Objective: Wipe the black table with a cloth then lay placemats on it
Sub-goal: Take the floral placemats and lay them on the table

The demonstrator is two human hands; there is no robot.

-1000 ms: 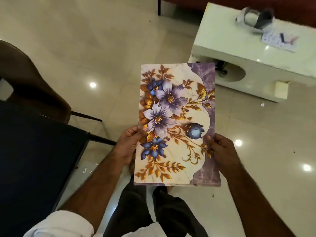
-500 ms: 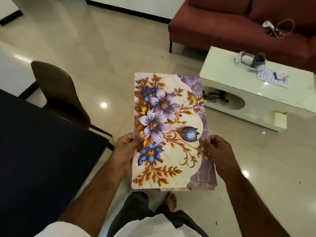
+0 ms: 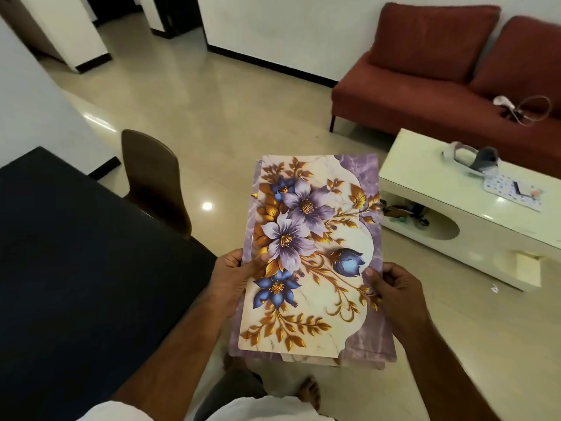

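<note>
A stack of floral placemats point(image 3: 315, 256), cream and purple with gold leaves and violet flowers, is held upright in front of me over the floor. My left hand point(image 3: 235, 276) grips the stack's left edge with the thumb on top. My right hand point(image 3: 394, 284) pinches the right edge. Lower mats peek out along the left and bottom edges. The black table point(image 3: 76, 268) fills the left side, just left of my left forearm. No cloth is in view.
A brown chair point(image 3: 154, 180) stands at the table's far side. A white coffee table point(image 3: 455, 196) with small items sits to the right, a red sofa point(image 3: 440, 77) behind it. Glossy tiled floor lies between. My bare feet show below the mats.
The view has tilted up, revealing more of the room, the sofa and the table. The placemats stay in both hands, and lower mats now fan out slightly at the left edge.
</note>
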